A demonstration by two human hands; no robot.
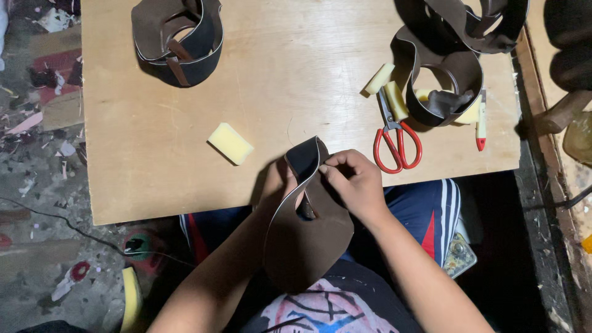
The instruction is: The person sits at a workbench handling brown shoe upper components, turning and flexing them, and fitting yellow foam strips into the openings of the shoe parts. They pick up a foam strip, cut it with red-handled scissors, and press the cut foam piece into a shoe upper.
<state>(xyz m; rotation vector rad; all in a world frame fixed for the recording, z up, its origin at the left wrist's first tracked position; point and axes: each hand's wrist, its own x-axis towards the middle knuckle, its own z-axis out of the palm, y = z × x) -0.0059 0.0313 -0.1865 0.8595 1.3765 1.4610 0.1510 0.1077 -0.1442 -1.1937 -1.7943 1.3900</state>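
The brown leather piece (311, 237) is held at the bench's (154, 185) near edge, being bent. The left hand (277, 185) grips its curved edge; the right hand (354, 182) pinches the fold. Next calls for steady pressing, I judge.

A single head-worn camera looked almost straight down from above, close over the person's lap and forearms. The wooden board (185, 154) filled the upper frame, the littered floor (37, 185) ran along the left (no second view shared the scene).

plywood tabletop (154, 123) pale, bare patches | floor (37, 259) grey concrete, littered with scraps | light dim
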